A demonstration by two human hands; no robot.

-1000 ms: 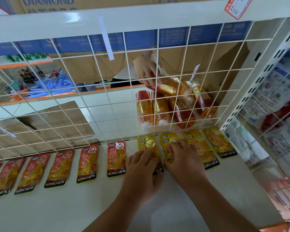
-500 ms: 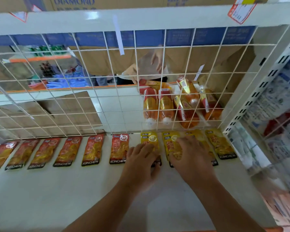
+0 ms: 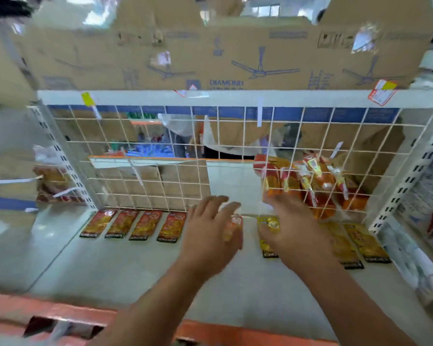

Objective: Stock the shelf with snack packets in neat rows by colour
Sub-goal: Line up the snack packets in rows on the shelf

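Both hands reach palm-down over the white shelf point(image 3: 135, 270), close to the wire grid point(image 3: 145, 171) at its back. The left hand point(image 3: 210, 236) has its fingers straight and spread and holds nothing. It is over a red packet point(image 3: 236, 224) of which only the right edge shows, and blur hides whether they touch. The right hand point(image 3: 296, 231) lies flat with its fingers pointing at the foot of the grid. It covers part of the yellow row with no grip visible, and I cannot tell whether it touches the packets beneath.

Four more red snack packets point(image 3: 145, 225) lie flat, side by side, along the foot of the grid to the left of the left hand. The yellow snack packets point(image 3: 366, 242) carry the same line on towards the grid's right end, and one yellow packet point(image 3: 266, 243) shows between the hands.

Behind the grid's right part sits a heap of red and orange packets point(image 3: 310, 188). Above the grid stands a cardboard box point(image 3: 235, 58) printed with ceiling fans and the word DIAMOND.
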